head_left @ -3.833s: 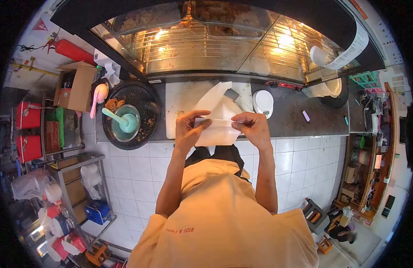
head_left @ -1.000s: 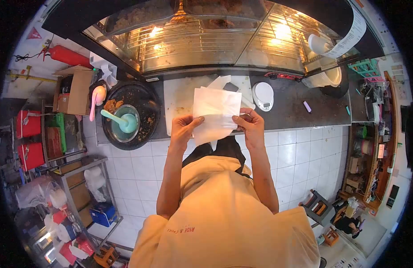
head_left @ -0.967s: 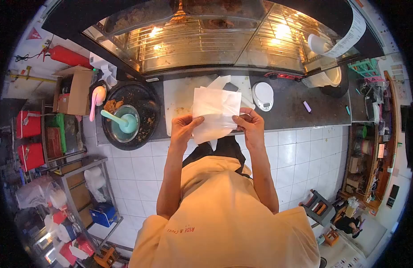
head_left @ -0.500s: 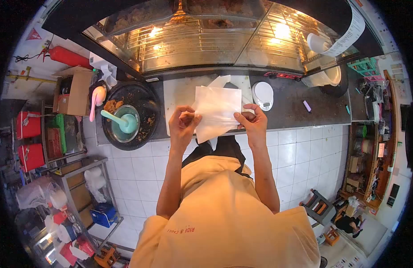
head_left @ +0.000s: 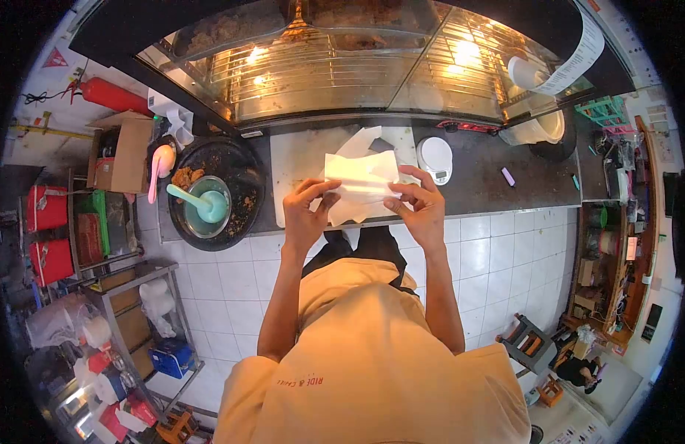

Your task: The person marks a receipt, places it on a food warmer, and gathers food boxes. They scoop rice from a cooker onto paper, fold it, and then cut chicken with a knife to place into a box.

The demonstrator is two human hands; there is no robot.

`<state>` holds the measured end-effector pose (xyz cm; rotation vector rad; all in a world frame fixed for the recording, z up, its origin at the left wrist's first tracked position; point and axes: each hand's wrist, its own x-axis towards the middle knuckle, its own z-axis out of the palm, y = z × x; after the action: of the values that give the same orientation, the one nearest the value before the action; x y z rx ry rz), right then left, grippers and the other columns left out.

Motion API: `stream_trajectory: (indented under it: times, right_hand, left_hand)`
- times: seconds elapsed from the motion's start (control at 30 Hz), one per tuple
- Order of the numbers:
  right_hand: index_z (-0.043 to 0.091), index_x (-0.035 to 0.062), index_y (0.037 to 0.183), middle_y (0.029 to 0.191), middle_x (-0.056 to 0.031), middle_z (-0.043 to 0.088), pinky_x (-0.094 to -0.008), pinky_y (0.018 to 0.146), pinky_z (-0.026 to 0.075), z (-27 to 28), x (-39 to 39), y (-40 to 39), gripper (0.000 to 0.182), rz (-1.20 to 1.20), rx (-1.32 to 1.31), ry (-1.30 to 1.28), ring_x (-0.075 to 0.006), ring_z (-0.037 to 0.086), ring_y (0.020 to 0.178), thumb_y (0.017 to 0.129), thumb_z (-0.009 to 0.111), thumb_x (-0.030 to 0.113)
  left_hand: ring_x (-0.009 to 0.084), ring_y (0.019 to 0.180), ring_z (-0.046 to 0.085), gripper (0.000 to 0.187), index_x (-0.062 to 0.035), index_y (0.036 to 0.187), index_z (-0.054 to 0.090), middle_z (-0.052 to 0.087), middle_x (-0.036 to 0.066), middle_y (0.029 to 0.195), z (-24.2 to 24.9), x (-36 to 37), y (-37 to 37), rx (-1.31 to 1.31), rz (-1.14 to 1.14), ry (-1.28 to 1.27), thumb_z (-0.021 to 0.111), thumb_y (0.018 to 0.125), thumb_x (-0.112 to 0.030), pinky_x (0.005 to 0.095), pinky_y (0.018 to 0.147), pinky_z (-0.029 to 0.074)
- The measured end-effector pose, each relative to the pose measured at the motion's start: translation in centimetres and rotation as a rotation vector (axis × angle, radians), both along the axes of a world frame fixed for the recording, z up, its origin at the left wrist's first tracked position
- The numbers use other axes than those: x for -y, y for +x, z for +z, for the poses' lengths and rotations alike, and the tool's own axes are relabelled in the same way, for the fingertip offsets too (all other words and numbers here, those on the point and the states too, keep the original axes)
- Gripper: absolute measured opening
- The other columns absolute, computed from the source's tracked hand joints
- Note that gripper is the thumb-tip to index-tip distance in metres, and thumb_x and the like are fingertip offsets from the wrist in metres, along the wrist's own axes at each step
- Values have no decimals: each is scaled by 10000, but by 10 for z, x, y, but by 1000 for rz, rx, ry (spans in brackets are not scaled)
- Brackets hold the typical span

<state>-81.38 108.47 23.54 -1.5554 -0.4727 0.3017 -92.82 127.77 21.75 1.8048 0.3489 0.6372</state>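
A white paper sheet (head_left: 361, 174) is stretched between my hands above the counter front, its upper part standing up and a bright bent band across its middle. My left hand (head_left: 307, 213) pinches its left side between thumb and fingers. At the other side, my right hand (head_left: 421, 205) grips the edge, thumb below and fingers above. Under the paper lies a white board (head_left: 298, 152) with another loose piece of white paper (head_left: 360, 140) on it. A white kitchen scale (head_left: 435, 157) stands just beyond my right hand.
Left on the counter, a round black tray (head_left: 242, 159) carries fried pieces (head_left: 185, 177), crumbs and a metal bowl (head_left: 202, 231) with a mint-green ladle (head_left: 210, 206). A lit glass display cabinet (head_left: 342, 111) overhangs the back. A purple marker-like object (head_left: 508, 176) lies to the right.
The paper has gone from fairly flat to bent across its middle, its lower edge higher. My fingers have shifted up over its sides.
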Motion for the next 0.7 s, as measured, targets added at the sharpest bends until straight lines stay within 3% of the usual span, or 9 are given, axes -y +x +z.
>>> stream_trajectory:
  times: [0.17,0.37,0.47,0.57,0.67,0.7]
  right_hand:
    - [735,-2,914,1169,-70,605,-249,669,522,-1,-1,0,225,-47,159,-107,-145,637,815,716,771,-104]
    - [724,13,855,998,-62,620,-284,670,486,2,-5,-3,182,-138,447,-199,-189,609,790,702,768,-75]
    - [724,39,849,979,-57,622,-319,702,475,3,-5,-4,210,-154,537,-245,-219,582,846,667,784,-49]
    - [729,72,861,971,-43,628,-355,752,465,22,-5,1,226,-101,729,-421,-242,556,908,658,792,-2]
    - [720,89,848,965,-31,635,-385,796,456,40,-17,-3,212,3,745,-454,-255,547,956,655,788,33]
    - [715,89,814,897,-30,638,-365,745,457,34,-22,-3,177,30,771,-438,-250,556,902,656,786,53]
  left_hand:
    - [179,744,661,249,-49,963,748,678,89,815,1,0,6,45,65,100,722,762,96,273,661,512]
    - [187,688,633,172,-32,878,721,651,85,783,16,5,13,56,137,219,720,754,88,278,622,492]
    - [185,685,619,133,-23,845,705,640,85,765,16,6,16,7,150,216,716,756,75,288,641,483]
    - [190,687,620,144,-18,828,695,632,87,759,17,6,18,-24,137,232,702,739,94,290,642,479]
    - [200,680,626,176,-15,820,689,626,86,757,14,10,25,-4,68,231,681,713,125,289,616,474]
    - [204,678,628,186,-14,818,687,625,85,757,13,12,26,7,39,226,675,705,133,289,606,471]
